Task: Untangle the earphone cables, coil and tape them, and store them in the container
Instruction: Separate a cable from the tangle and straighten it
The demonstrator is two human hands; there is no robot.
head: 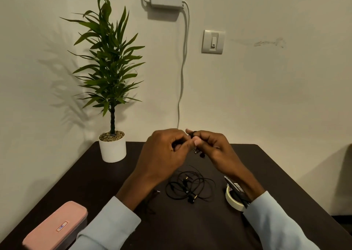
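My left hand (165, 150) and my right hand (211, 145) are raised together above the dark table (266, 173), both pinching a black earphone cable (198, 151) between the fingertips; an earbud and a plug dangle just below the fingers. A second black earphone cable (190, 187) lies in a loose tangle on the table under my hands. The pink container (55, 228) sits shut at the near left corner. A roll of white tape (233, 198) lies at the right, partly hidden by my right wrist.
A potted plant in a white pot (112, 147) stands at the table's far left corner. A dark tool (235, 187), probably scissors, rests across the tape roll. A white wall with a switch (213, 41) and a hanging cable is behind the table.
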